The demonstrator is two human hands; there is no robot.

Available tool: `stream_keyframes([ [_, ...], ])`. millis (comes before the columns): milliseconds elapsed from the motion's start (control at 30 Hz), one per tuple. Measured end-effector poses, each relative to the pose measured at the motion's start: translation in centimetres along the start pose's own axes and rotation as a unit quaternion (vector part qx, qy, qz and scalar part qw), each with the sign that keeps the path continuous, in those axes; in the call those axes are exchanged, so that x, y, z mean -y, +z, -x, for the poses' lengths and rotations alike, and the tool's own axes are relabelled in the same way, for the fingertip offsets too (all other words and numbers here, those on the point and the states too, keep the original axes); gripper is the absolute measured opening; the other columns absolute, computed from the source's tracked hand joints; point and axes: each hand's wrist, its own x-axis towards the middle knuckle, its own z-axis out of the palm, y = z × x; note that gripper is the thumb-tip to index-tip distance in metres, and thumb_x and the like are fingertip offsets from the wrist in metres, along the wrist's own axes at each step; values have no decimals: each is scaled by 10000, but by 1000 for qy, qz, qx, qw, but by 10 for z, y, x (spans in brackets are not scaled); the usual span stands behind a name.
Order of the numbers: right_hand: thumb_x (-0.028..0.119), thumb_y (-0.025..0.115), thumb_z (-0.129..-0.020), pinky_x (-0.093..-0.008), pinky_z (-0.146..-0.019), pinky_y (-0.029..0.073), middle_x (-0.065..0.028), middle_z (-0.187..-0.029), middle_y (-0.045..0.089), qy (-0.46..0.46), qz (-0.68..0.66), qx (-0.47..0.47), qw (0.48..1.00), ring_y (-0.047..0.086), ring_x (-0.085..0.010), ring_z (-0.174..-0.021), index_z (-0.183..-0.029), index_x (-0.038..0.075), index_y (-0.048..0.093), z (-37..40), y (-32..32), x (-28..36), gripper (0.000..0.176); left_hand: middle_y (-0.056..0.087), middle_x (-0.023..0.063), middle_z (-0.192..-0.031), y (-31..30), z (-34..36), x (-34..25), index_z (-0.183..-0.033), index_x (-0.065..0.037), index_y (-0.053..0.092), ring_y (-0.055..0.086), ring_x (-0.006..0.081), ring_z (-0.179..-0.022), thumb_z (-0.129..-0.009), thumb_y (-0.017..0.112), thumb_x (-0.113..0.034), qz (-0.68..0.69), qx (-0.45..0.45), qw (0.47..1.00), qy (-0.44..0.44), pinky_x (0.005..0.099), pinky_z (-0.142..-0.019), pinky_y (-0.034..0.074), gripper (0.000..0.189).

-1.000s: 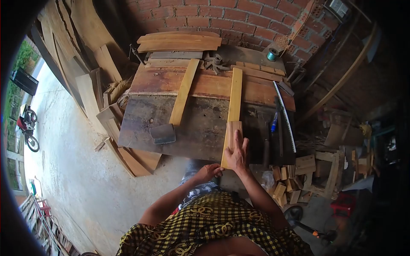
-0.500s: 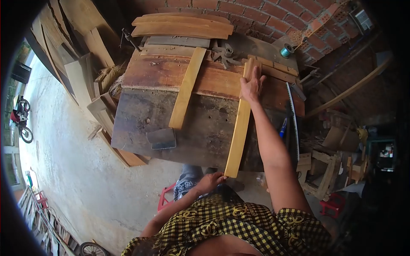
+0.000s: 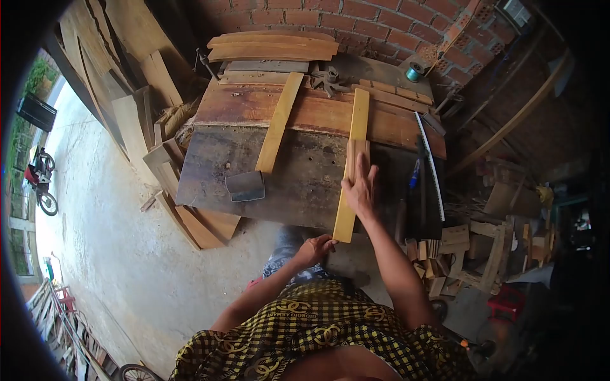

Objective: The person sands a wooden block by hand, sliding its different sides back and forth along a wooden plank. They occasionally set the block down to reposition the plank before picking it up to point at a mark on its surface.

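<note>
A long yellowish wood strip (image 3: 344, 214) lies lengthwise on the workbench, its near end over the front edge. My left hand (image 3: 316, 250) pinches that near end between thumb and fingers. About midway along the strip, my right hand (image 3: 361, 192) is closed on a small wooden block (image 3: 358, 151) pressed flat on its top face; the block's underside is hidden. A second wood strip (image 3: 279, 124) lies to the left, its near end by a dark sheet of sandpaper (image 3: 246, 186).
The workbench (image 3: 210, 168) bears stacked boards (image 3: 273, 47) at the back, a metal star-shaped piece (image 3: 330, 81), a spool (image 3: 414, 72), a blue pen-like tool (image 3: 414, 174) and a saw blade (image 3: 431, 165). Planks (image 3: 130, 120) lean at left. Wood scraps (image 3: 432, 267) lie on the floor at right.
My right hand has drawn the wooden block along the strip from its far end toward me. My left hand still holds the near end. The whole view has shifted slightly.
</note>
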Motion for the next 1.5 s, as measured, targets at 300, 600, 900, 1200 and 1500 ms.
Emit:
stream_keyframes([
  [300, 164, 703, -764, -482, -823, 497, -248, -1155, 429, -38, 9, 28, 999, 535, -431, -1019, -1506, 88, 306, 85, -27, 3, 845, 711, 88, -895, -7, -3, 2, -1071, -33, 631, 688, 214, -764, -1025, 487, -371, 4, 27, 999, 45, 355, -725, 537, 371],
  [600, 250, 647, -795, -523, -970, 439, -340, -1362, 381, -7, 1, -48, 999, 463, -489, -1164, -1499, 69, 307, -105, 32, -11, 802, 718, 95, -935, -13, -3, -10, -1154, -58, 620, 692, 212, -868, -1020, 485, -409, 19, 64, 997, -43, 344, -788, 525, 399],
  [900, 344, 604, -825, -515, -1031, 413, -379, -1448, 290, 60, 19, -40, 997, 424, -509, -1267, -1528, 135, 274, -219, 54, -22, 805, 690, 174, -1030, -15, -9, -13, -1151, -62, 626, 670, 333, -984, -963, 598, -345, 66, 38, 996, -38, 396, -838, 507, 340],
  [1200, 330, 590, -834, -543, -1039, 404, -411, -1429, 278, 91, -34, -32, 995, 404, -551, -1280, -1536, 171, 264, -201, 51, -15, 790, 671, 194, -989, 11, 3, -6, -1110, -78, 613, 627, 397, -967, -986, 535, -368, -106, -39, 993, -26, 473, -823, 485, 325],
  [1500, 215, 708, -774, -488, -786, 502, -243, -1078, 444, -18, 7, 28, 999, 557, -440, -940, -1527, 146, 286, 48, -17, 6, 866, 673, 185, -855, 5, 5, -14, -1019, -27, 632, 675, 345, -840, -988, 559, -311, -35, -58, 997, 26, 403, -723, 519, 295],
])
